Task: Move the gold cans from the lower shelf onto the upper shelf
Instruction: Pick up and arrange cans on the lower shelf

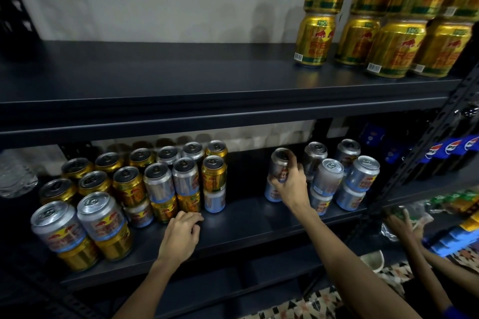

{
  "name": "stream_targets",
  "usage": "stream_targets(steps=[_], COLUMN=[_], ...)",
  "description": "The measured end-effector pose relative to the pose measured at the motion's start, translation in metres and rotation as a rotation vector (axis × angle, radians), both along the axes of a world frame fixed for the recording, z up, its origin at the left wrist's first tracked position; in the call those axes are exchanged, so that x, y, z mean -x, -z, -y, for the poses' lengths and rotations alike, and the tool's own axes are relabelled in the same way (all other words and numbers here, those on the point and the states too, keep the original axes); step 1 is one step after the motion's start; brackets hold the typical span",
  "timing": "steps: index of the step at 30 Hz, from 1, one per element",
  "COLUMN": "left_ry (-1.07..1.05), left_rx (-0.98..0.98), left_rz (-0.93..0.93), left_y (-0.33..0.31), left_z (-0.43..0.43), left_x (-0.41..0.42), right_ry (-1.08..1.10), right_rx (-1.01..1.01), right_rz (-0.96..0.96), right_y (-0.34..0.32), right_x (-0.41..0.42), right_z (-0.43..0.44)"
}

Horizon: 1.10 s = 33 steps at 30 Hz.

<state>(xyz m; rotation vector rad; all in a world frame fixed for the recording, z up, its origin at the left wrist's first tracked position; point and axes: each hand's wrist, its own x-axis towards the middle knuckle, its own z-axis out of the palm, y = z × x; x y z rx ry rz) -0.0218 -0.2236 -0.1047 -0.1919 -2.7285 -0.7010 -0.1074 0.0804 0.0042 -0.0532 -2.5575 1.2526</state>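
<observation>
upper shelf: stacked gold cans at right end. lower shelf: remaining gold cans mixed with silver, left side. right hand grasps silver can atop right group. left hand released, resting on lower shelf.

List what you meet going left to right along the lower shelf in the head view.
Clear plastic item, mixed block of gold and silver cans, silver can gripped by the right hand, cluster of stacked silver cans, dark bottles with blue labels.
</observation>
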Motion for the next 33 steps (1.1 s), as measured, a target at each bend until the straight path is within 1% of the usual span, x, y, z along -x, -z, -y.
stream_targets(steps=[7,13,17,25,33], left_ry=[-0.005,-0.015,-0.01,-0.001,-0.003], left_rx=[-0.003,0.006,0.007,0.009,0.016], left_rz=[0.0,0.008,0.005,0.001,0.005], left_y=[0.001,0.0,-0.001,-0.001,0.0], left_z=[0.0,-0.001,-0.001,-0.001,0.0], left_x=[0.001,0.001,0.0,0.0,0.001], right_ry=[-0.023,0.001,0.002,-0.034,-0.063], right_rx=[0.065,0.059,0.093,0.172,0.17], right_rz=[-0.028,-0.053,-0.084,-0.051,-0.052], right_y=[0.009,0.013,0.023,0.033,0.035], right_x=[-0.003,-0.002,-0.005,-0.009,-0.006], right_z=[0.001,0.003,0.003,-0.005,-0.012])
